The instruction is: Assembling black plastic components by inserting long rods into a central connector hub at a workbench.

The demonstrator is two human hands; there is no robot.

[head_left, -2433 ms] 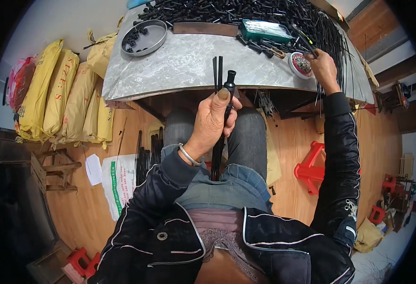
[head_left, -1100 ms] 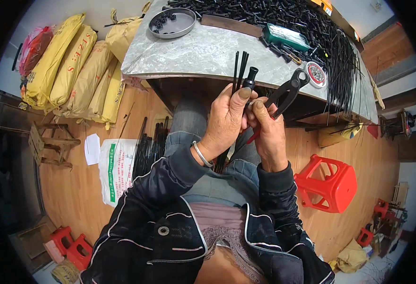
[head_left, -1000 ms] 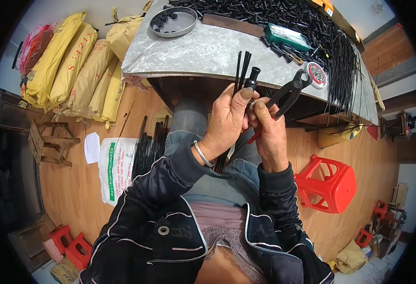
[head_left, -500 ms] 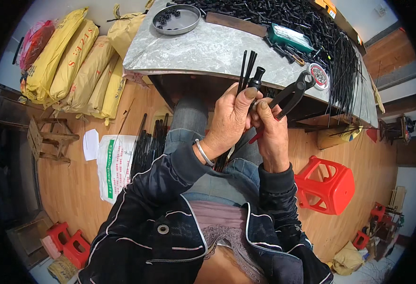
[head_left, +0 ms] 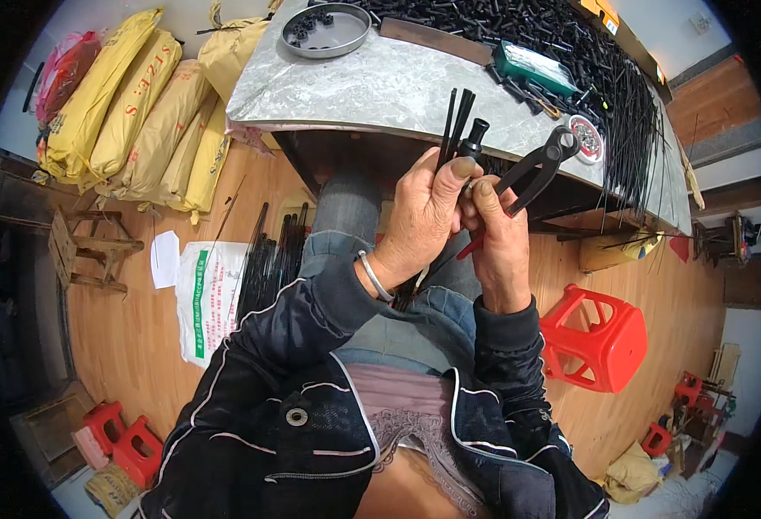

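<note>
Over my lap my left hand (head_left: pixel 425 203) is closed around several thin black rods (head_left: pixel 462 119), which stick up past its fingers. A black flared tube-shaped part (head_left: pixel 474 138) rises beside them, gripped at my left thumb. My right hand (head_left: pixel 500 238), also closed, holds black pincers (head_left: pixel 536 173) with red handles, their jaws pointing up and right toward the table edge. The two hands meet at the fingertips, right thumb against the base of the tube-shaped part. Something small sits between the fingertips, too hidden to name.
The grey marble-look table (head_left: pixel 354 99) carries a round metal tray (head_left: pixel 346 33), heaped black parts (head_left: pixel 475 22), a green box (head_left: pixel 562 85), a bowl of small metallic pieces (head_left: pixel 601 143) and long black rods (head_left: pixel 631 164). Yellow sacks (head_left: pixel 147 95), a red stool (head_left: pixel 627 350) and a wooden stool (head_left: pixel 95 246) stand around.
Very little differs. The pincers' head and my right hand have shifted slightly right; both hands keep their hold. The whole view has moved a touch.
</note>
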